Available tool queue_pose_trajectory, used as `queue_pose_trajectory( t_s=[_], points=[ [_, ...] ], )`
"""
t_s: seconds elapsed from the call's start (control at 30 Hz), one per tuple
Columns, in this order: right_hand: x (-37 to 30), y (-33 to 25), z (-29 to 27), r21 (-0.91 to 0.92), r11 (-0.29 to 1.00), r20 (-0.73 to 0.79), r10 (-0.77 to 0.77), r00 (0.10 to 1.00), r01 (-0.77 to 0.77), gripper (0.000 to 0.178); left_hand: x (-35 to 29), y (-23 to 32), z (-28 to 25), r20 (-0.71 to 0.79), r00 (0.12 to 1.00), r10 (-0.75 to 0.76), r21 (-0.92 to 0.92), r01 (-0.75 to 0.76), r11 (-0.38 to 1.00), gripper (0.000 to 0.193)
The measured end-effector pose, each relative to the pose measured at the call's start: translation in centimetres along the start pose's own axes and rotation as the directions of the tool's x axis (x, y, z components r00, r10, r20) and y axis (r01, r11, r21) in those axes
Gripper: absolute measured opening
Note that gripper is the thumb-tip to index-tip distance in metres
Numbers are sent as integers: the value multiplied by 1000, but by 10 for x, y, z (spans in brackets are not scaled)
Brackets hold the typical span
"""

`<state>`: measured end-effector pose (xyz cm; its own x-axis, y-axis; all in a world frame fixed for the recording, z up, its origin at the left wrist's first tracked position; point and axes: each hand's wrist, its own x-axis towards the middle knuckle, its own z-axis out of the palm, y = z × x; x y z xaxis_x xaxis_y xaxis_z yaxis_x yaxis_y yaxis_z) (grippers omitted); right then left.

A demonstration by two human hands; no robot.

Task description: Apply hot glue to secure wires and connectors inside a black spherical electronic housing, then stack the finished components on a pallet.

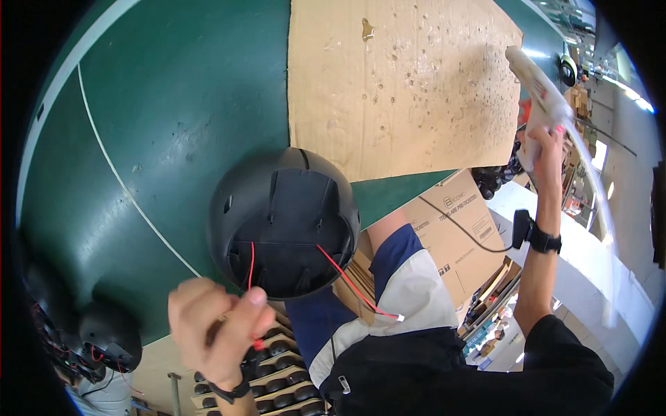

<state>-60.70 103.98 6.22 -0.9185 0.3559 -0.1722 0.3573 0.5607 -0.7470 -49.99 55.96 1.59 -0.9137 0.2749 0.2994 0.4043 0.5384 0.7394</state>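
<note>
A black helmet (239,184) rests at the near edge of the green table, its black inner lining facing me. Two red wires come out of the lining; the right red wire (343,272) hangs down to a small white connector. My left hand (218,322) is closed and blurred just below the helmet, its thumb at the left red wire. Whether the wire is gripped cannot be told. Far to the right, my raised right hand (549,142) is closed on a long, whitish, translucent plastic bag (542,87), with a clear strip trailing down, smeared by motion.
A worn cardboard sheet (409,90) covers part of the green table (173,90). More black helmets (109,336) with red wires stand at lower left. A cardboard box (458,229) sits right of my legs. Below are rows of dark rounded pieces (284,378).
</note>
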Motion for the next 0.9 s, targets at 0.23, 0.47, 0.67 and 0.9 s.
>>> queue_pose_trajectory(
  t_s=[0.23,0.47,0.67,0.9],
  points=[
    [-58,-50,21,344,935,394,-56,917,-91,37,70,-31,-17,162,961,-223,-284,262,922,15],
    [-152,-81,34,179,920,563,195,803,-349,48,86,-59,-9,162,987,11,-585,87,806,10],
    [-136,-103,101,345,890,763,-451,463,299,21,87,-44,17,185,876,-446,-578,464,672,9],
    [-146,-108,117,192,799,759,-490,430,570,31,89,-40,22,171,866,-470,-647,458,609,19]
  ],
)
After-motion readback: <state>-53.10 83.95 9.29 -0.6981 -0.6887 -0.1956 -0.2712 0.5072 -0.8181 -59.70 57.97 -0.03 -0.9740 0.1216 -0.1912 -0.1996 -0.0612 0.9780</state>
